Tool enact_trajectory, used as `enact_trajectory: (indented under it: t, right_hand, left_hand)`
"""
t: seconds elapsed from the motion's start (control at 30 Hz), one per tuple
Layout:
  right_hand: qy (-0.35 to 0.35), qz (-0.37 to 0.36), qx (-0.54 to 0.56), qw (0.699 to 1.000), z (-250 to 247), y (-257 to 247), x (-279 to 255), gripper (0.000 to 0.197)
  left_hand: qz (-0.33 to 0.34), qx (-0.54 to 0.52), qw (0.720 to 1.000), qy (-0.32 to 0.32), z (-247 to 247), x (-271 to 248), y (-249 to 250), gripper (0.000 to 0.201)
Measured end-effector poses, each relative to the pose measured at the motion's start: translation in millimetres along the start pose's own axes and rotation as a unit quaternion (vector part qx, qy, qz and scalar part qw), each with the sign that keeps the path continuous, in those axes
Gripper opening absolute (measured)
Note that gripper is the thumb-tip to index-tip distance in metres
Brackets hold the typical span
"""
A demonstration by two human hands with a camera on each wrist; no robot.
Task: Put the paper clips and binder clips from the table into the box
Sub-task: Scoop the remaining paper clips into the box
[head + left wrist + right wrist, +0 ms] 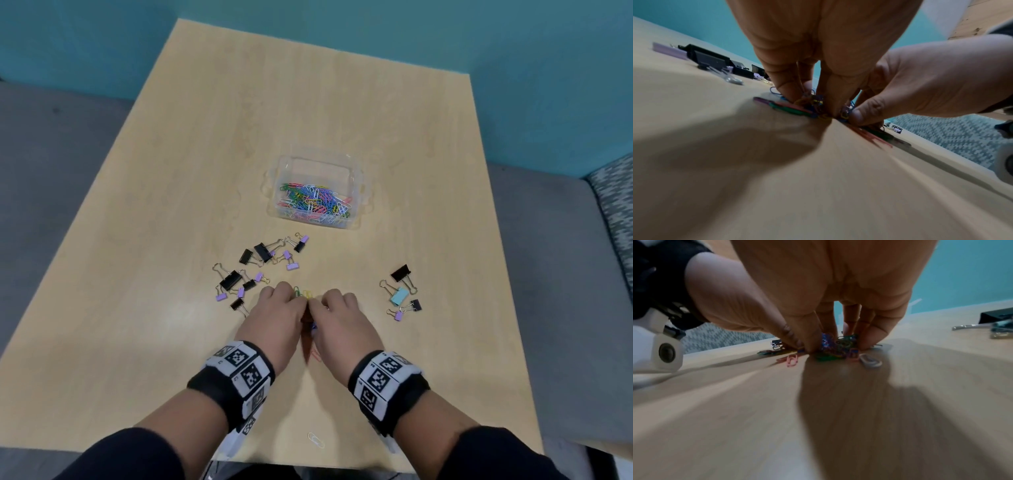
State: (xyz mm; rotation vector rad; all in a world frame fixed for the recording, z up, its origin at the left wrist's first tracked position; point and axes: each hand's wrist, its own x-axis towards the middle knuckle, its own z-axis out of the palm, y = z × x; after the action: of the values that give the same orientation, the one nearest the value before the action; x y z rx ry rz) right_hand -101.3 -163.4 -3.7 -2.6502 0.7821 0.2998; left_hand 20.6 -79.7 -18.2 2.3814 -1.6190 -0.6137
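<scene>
**A:** So from the head view, what's going on? I see both hands bunched together near the front of the tabletop.

**B:** Yep. Left hand and right hand are knuckle to knuckle, fingers curled down onto a little heap of paper clips. A green and a yellow one poke out just past the fingertips. The box, clear plastic, sits farther back in the middle and has a pile of coloured paper clips in it. The binder clips lie between box and hands on the left, black and purple ones, with a smaller group off to the right. One white paper clip lies alone near the front edge.

**A:** And the left wrist cam?

**B:** Left hand comes down from the top, fingertips pressed into the tangle of clips, so its grip is closed round the heap. The right hand comes in from the side, thumb tip down on the same pile. Black binder clips are blurry in the back.

**A:** Right wrist cam?

**B:** Same deal mirrored. Right hand has fingers and thumb pinched round the bundle, gripping it against the tabletop. A pink clip and a white one lie loose just in front. The left hand touches in from the left.
</scene>
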Motion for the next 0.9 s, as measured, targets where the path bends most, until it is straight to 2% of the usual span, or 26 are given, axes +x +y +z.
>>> enact_trajectory:
  t: [0.1,0.27,0.37,0.47,0.53,0.63,0.77,0.9]
  right_hand:
    - [-0.009,-0.014,-0.010,1.000,-5,1,6,0.023]
    - [-0.035,-0.021,0.009,0.999,-14,6,9,0.029]
    - [-0.035,0.008,0.035,0.999,-18,12,13,0.023]
    - [-0.041,0.055,0.083,0.994,-21,21,21,0.011]
    - [-0.054,0.082,0.120,0.988,-25,28,26,0.011]
    - [-0.063,0.120,0.192,0.972,-34,39,30,0.014]
    - [-0.090,0.156,0.271,0.946,-42,52,34,0.016]
    - [-0.096,0.194,0.385,0.897,-55,60,39,0.017]
  left_hand:
    - [-0.008,0.005,1.000,0.007,-2,5,-1,0.014]
    - [-0.010,0.013,1.000,-0.014,-5,10,0,0.016]
    - [-0.025,-0.002,1.000,-0.017,-8,12,-2,0.018]
    - [-0.050,-0.037,0.998,-0.016,-13,14,-3,0.011]
    - [-0.069,-0.073,0.995,-0.024,-18,16,-3,0.013]
    - [-0.096,-0.116,0.987,-0.049,-28,19,-5,0.016]
    - [-0.098,-0.141,0.983,-0.061,-37,22,-10,0.012]
    - [-0.105,-0.186,0.974,-0.075,-51,26,-14,0.006]
